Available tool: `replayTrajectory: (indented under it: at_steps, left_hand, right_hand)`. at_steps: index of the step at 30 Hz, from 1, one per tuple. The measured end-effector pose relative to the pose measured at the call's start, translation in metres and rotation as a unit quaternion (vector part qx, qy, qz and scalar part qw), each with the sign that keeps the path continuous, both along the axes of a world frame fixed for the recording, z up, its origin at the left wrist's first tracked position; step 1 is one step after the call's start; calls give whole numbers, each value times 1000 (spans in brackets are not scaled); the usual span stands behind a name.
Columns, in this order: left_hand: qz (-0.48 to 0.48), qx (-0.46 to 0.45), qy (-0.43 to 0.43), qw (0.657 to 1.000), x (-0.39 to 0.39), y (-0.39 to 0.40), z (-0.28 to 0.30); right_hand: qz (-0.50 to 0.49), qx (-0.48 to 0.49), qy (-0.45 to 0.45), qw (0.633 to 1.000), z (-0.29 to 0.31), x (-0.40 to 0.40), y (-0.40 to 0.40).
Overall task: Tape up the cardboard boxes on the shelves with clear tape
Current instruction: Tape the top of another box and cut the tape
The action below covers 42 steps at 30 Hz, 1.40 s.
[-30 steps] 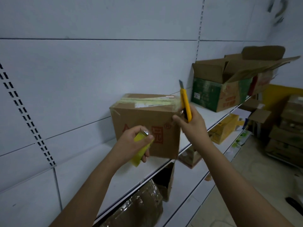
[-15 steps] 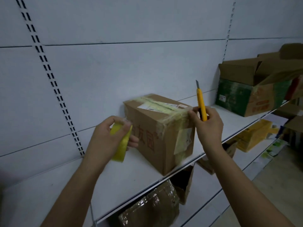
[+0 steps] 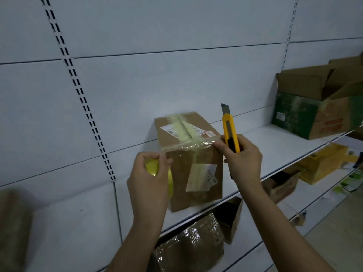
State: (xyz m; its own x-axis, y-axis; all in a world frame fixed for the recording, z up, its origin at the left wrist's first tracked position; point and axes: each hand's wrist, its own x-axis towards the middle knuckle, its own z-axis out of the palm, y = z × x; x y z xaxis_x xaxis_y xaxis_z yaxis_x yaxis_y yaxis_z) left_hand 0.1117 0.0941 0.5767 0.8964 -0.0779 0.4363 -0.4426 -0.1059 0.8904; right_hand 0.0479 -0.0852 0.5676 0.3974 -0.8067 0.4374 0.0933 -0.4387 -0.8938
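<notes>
The box [image 3: 188, 154] sits on the white shelf [image 3: 265, 146], near its front edge, with its top flaps down and shiny tape across the top front edge. The left hand [image 3: 149, 181] has its fingers wrapped round a yellow tape roll [image 3: 157, 169], right at the box's left top corner. The right hand [image 3: 241, 160] grips a yellow knife [image 3: 230, 132] with the blade out and pointing up, and its fingertips [image 3: 218, 144] press on the box's right top corner, maybe on the tape end. I think the strip is being pulled across the front edge. A few things could go wrong. The tape could wrinkle or stick to itself if it goes slack between the hands. The box is close to the shelf edge, so a hard pull could slide or tip it off. The bare blade is near the tape and the other hand, so a slip while cutting could nick a finger or slice the box. The clear tape is hard to see, so I cannot tell where the strip starts or ends, or if it still joins the roll. The left hand hides most of the roll. The open box [image 3: 322, 107] on the right is cut off by the frame, and the left bottom corner is just a brown blur.
</notes>
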Motion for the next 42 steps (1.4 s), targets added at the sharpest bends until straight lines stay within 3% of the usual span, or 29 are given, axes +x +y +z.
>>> replayTrajectory:
  at_steps: [2,5,6,9,11,17,22,25,29,32,36,42]
  left_hand:
    - [61,-16,-5,998,3,14,-4]
    - [146,-56,7,988,21,39,-6]
    - [154,-62,13,986,26,47,-5]
    - [165,-73,10,983,29,60,-6]
    - [173,-74,-4,982,23,63,-7]
    - [140,-73,-2,987,4,52,-9]
    - [138,-61,13,988,19,61,-15]
    - [151,-71,28,986,59,88,-12]
    - [201,-87,-10,976,72,114,-8]
    - [180,-87,-28,979,56,106,-6]
    - [108,-67,-10,992,34,76,-9]
    - [15,-28,25,999,57,81,0]
  right_hand:
    - [58,-4,7,998,1,-9,21]
    - [256,25,13,966,6,-15,45]
    - [259,15,10,966,6,-14,46]
    - [68,14,-43,997,7,4,21]
    - [16,26,-44,999,9,23,-5]
    - [160,103,80,978,5,84,-40]
    - [151,117,50,980,-3,68,-24]
    - [211,144,32,966,-10,36,-17]
    - [200,122,-24,972,-10,35,-19]
    - [217,86,19,972,2,57,-25]
    - [320,124,80,936,9,76,-19]
    - [211,39,63,975,-9,60,5]
